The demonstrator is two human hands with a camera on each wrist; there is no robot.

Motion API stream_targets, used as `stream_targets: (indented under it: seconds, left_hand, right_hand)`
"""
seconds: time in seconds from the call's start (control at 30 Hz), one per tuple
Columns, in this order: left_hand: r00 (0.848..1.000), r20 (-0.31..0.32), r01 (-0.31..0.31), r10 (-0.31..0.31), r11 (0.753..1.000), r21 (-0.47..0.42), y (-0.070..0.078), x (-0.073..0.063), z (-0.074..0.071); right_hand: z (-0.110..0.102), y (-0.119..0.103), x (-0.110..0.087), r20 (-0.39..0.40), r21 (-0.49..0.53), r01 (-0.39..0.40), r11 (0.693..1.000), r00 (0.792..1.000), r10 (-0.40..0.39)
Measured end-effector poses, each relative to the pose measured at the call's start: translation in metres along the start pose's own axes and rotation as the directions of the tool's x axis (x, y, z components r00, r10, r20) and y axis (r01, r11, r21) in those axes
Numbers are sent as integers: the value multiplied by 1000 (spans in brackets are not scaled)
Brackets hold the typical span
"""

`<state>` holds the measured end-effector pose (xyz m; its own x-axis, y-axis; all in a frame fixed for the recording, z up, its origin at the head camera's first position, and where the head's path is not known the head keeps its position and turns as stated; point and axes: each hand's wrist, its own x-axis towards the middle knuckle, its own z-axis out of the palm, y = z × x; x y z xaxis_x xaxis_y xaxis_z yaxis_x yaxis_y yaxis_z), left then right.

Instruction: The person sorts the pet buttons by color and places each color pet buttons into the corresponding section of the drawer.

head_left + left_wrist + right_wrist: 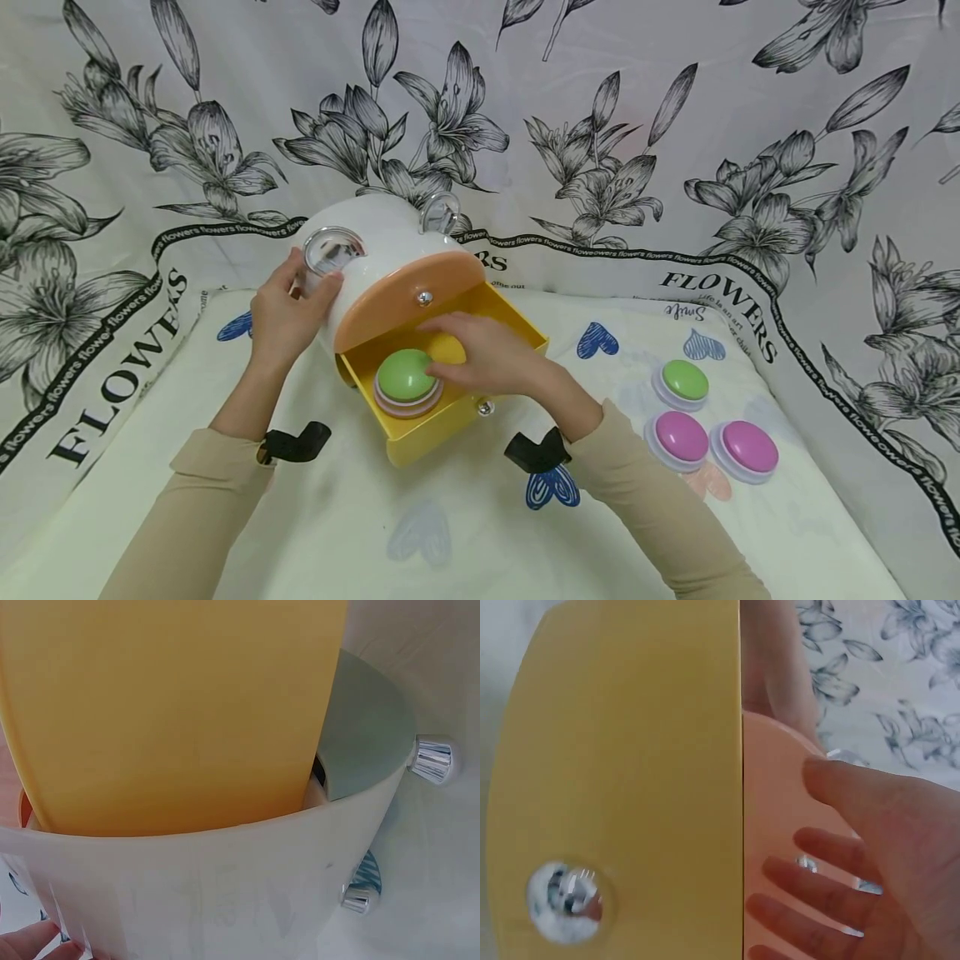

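Observation:
A white rounded cabinet [375, 225] has an orange front [412, 287] with a small chrome knob. Below it, the yellow drawer [397, 446] is pulled out. Inside lies a green domed button [406, 375] on a pink and white base, and beside it a yellow domed piece [447, 348], partly covered by my right hand [487, 354]. That hand reaches over the drawer with thumb and fingers spread, the thumb close to the green dome. My left hand [288, 312] rests on the cabinet's left side at a clear round ear [332, 250], thumb on the white shell.
Three more domed buttons lie on the right: a green one [686, 380], a magenta one [681, 437] and another magenta one [750, 446]. A heart-print sheet [337, 542] covers the surface. Behind hangs a flower-print cloth [525, 192]. Chrome feet [433, 759] stick out from the cabinet.

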<state>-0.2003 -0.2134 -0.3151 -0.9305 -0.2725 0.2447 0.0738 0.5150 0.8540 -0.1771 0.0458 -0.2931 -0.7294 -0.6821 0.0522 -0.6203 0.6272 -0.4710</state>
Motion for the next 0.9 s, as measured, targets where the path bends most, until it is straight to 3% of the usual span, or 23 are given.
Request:
stream_targets:
  seconds: [0.17,0.43,0.73,0.9]
  left_hand:
    - [1000,0,-8,8,1000,-8,0,0,0]
    - [1000,0,-8,8,1000,-12,-1,0,0]
    - [1000,-2,2,-2,1000,-7,0,0,1]
    - [1000,2,14,-14,1000,-2,0,0,0]
  right_hand:
    - [-5,14,-9,-168,-7,-9,1000,986,8]
    - [-14,43,-26,-350,3,-35,999,936,34]
    - [-21,93,-52,-477,36,-97,995,873,103]
    - [-25,121,-69,-493,109,-195,975,841,223]
